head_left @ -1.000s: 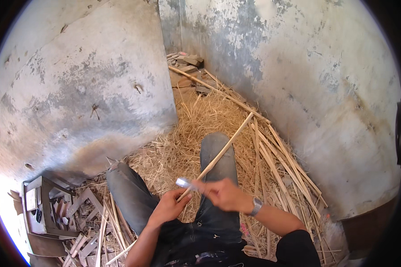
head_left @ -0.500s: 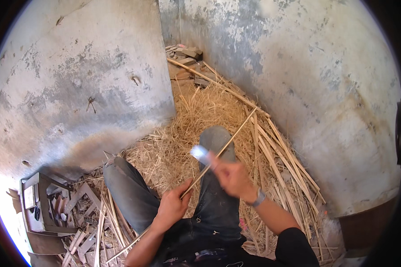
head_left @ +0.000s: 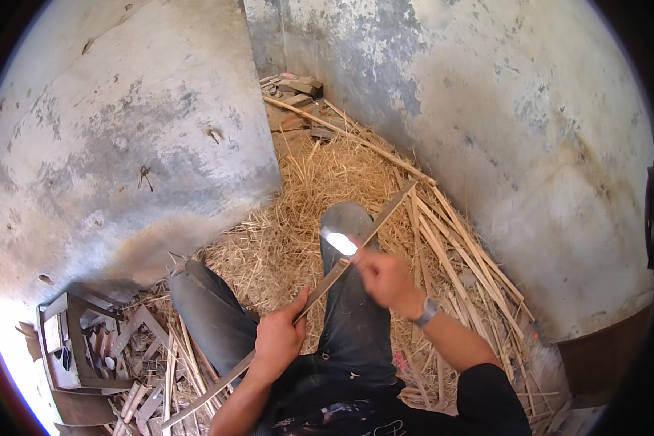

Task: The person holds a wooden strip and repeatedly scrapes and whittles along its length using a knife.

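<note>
Over the right leg (head_left: 356, 320) ran one long wooden strip (head_left: 327, 282), grasped in the fingers of the left hand (head_left: 277, 341); fingers of the right hand (head_left: 390, 282) were clenched round one shiny, blurred tool (head_left: 340, 243) at the strip. Pale shavings (head_left: 269, 254) lay below.

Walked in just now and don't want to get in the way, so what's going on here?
A person's left hand grips a long flat strip that slants over the right leg. The right hand holds a bright tool close by the strip; glare and blur hide whether they touch. Straw-like shavings cover the floor ahead, and more long pieces lie along the right-hand wall.
</note>
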`<state>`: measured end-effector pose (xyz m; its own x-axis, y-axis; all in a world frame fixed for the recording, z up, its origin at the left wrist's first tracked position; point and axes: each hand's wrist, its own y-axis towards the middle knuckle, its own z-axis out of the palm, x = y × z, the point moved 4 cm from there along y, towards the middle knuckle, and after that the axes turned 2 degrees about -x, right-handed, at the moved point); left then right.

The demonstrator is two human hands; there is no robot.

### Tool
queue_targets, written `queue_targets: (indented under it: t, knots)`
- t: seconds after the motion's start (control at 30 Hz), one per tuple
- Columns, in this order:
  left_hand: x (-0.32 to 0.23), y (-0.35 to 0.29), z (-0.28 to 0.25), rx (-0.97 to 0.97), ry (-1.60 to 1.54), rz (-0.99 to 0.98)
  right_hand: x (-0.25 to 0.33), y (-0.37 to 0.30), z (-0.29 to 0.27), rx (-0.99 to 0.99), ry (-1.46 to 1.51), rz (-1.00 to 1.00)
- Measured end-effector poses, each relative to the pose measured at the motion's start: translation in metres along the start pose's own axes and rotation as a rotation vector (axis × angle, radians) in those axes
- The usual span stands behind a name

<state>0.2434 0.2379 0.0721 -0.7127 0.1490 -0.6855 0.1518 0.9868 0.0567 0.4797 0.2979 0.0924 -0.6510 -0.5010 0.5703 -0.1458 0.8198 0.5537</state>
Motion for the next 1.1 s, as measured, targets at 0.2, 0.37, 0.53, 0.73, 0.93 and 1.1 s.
queue_targets:
  t: [0.2,0.37,0.53,0.73,0.93,1.1]
  knots:
    - [-0.004,0.003,0.003,0.015,0.046,-0.016,-0.006,-0.019,0.007,0.090,0.132,0.133]
    - [0.006,0.004,0.009,-0.001,-0.055,-0.034,-0.032,0.002,-0.003,-0.012,0.226,0.220]
    - [0.017,0.009,0.011,0.025,-0.067,-0.037,0.015,-0.023,0.015,0.315,0.190,0.173]
    - [0.001,0.010,0.007,0.081,-0.163,-0.116,-0.036,0.004,-0.009,-0.050,0.142,0.239]
    - [0.021,0.009,0.010,0.058,-0.256,-0.020,-0.032,0.002,0.002,0.079,0.043,0.208]
    - [0.006,0.003,-0.008,0.175,-0.287,-0.026,-0.078,0.034,-0.041,-0.205,0.061,0.274]
